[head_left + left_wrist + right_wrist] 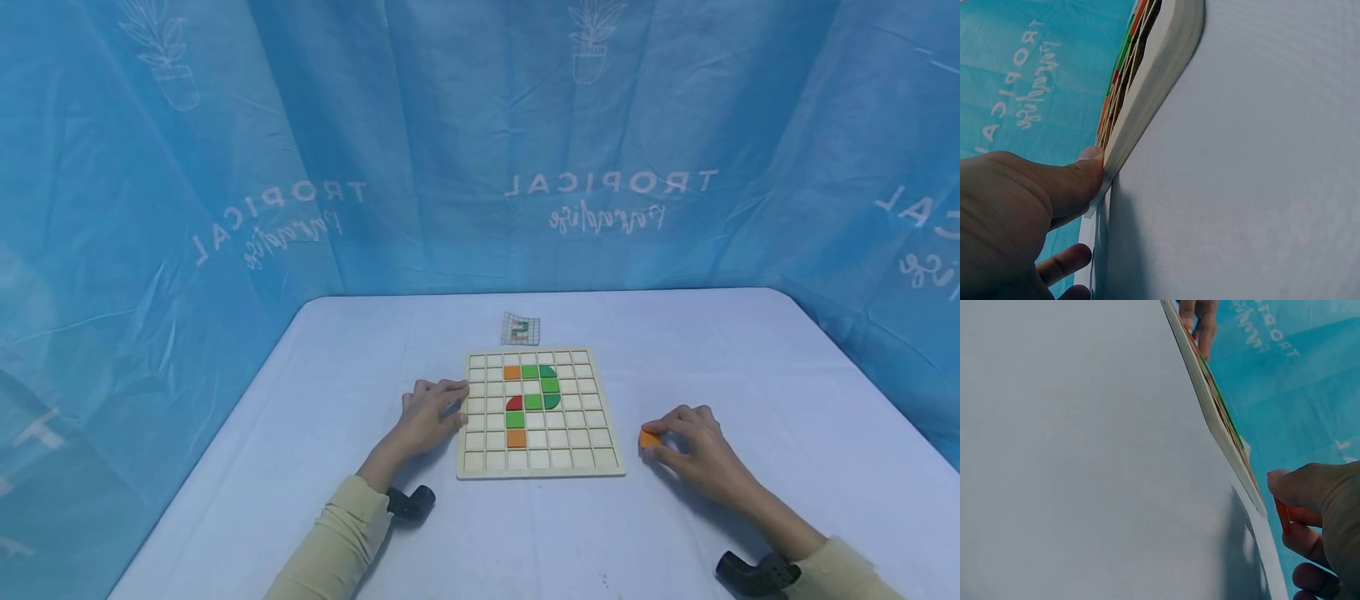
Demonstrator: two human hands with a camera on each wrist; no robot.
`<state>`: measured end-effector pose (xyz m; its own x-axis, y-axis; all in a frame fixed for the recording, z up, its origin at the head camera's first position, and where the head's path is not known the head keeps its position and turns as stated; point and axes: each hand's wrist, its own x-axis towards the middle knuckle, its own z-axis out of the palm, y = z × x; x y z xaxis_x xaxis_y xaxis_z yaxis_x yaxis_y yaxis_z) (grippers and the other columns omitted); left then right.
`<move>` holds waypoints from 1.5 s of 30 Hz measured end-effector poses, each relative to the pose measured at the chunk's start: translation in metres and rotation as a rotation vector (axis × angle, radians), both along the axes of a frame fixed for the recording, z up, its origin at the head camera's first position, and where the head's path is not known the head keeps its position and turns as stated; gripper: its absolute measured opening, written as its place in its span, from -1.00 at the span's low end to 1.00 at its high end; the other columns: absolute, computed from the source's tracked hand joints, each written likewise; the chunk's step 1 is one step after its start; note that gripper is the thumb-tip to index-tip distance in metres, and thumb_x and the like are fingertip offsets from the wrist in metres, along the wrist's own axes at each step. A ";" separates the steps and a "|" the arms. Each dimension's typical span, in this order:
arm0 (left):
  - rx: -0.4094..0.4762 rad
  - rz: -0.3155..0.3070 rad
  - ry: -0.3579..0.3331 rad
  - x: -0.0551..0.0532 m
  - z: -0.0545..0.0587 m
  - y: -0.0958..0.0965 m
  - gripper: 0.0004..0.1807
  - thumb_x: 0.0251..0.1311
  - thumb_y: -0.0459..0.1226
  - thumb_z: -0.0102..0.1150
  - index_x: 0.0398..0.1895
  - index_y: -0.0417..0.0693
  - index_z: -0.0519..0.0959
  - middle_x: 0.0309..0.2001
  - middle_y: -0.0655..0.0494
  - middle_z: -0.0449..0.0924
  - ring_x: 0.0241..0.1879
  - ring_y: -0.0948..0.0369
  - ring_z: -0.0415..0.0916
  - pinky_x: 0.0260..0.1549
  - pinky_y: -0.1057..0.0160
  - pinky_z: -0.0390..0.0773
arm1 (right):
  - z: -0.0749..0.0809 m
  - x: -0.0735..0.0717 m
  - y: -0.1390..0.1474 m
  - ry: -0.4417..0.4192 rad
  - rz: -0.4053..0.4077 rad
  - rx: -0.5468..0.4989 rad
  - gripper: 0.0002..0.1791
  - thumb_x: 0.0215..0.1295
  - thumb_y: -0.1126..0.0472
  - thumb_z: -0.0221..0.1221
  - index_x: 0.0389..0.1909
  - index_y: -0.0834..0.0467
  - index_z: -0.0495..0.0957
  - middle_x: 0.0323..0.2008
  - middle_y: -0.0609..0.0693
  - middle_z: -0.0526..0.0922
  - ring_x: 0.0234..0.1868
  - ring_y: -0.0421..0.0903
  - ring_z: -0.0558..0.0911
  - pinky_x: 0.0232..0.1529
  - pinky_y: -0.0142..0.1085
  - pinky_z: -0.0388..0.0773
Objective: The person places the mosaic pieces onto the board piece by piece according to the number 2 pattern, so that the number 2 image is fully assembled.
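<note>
A pale wooden grid board (pixel 547 457) lies flat on the table. Set in its squares are orange, green and red tiles, among them a red quarter-round tile (pixel 514 404) and a lower orange square tile (pixel 516 438). My left hand (pixel 427 417) touches the board's left edge; its thumb (pixel 1082 181) rests against the rim in the left wrist view. To the right of the board, my right hand (pixel 693 450) pinches a loose orange square tile (pixel 649 439) between thumb and fingers, just above the table or touching it; I cannot tell which.
A small printed pattern card (pixel 521 329) with a similar coloured figure lies just behind the board. White cloth covers the table (pixel 360 350). Blue printed curtains (pixel 450 233) hang behind it and at the sides. Dark wrist cameras (pixel 412 503) are strapped to both wrists.
</note>
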<state>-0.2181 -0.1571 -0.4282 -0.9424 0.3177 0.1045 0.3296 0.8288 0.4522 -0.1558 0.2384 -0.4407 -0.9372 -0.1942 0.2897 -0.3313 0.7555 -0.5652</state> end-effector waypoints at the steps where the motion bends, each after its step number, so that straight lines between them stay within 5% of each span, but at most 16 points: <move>1: 0.000 0.003 -0.003 0.000 0.000 0.000 -0.47 0.23 -0.15 0.24 0.26 -0.08 0.47 0.29 0.15 0.38 0.10 0.06 0.22 -0.10 0.03 0.17 | 0.000 -0.001 -0.003 0.011 0.009 -0.009 -0.71 -0.01 0.28 0.44 -0.19 0.14 0.71 -0.30 -0.12 0.51 -0.16 -0.07 0.26 -0.20 -0.11 0.16; 8: -0.002 0.004 -0.008 0.001 0.000 0.000 -0.47 0.23 -0.15 0.24 0.26 -0.07 0.47 0.29 0.14 0.38 0.10 0.06 0.23 -0.11 0.03 0.17 | -0.003 -0.005 -0.026 0.112 0.069 -0.024 -0.69 -0.03 0.31 0.45 -0.19 0.14 0.71 -0.31 -0.15 0.51 -0.20 -0.09 0.30 -0.22 -0.15 0.23; 18: -0.003 -0.006 0.000 0.000 0.000 0.000 -0.47 0.23 -0.16 0.24 0.26 -0.09 0.47 0.29 0.13 0.39 0.09 0.05 0.23 -0.13 0.03 0.18 | -0.001 -0.011 -0.066 0.149 0.135 -0.046 -0.70 -0.03 0.27 0.44 -0.20 0.15 0.71 -0.29 -0.15 0.51 -0.20 -0.11 0.28 -0.21 -0.16 0.18; 30: 0.015 -0.009 -0.005 0.000 0.000 -0.001 -0.47 0.22 -0.16 0.25 0.25 -0.09 0.48 0.29 0.13 0.39 0.10 0.04 0.23 -0.10 0.02 0.17 | -0.003 -0.018 -0.099 0.099 0.185 -0.050 -0.69 -0.01 0.24 0.43 -0.18 0.10 0.71 -0.30 -0.20 0.47 -0.21 -0.13 0.26 -0.19 -0.15 0.17; 45: 0.002 -0.009 -0.002 -0.001 -0.002 -0.001 -0.46 0.23 -0.16 0.25 0.27 -0.09 0.46 0.29 0.12 0.38 0.10 0.04 0.23 -0.10 0.02 0.17 | -0.009 -0.028 -0.123 0.160 0.216 0.013 -0.69 -0.02 0.16 0.46 -0.19 0.09 0.71 -0.28 -0.16 0.50 -0.22 -0.16 0.27 -0.20 -0.18 0.20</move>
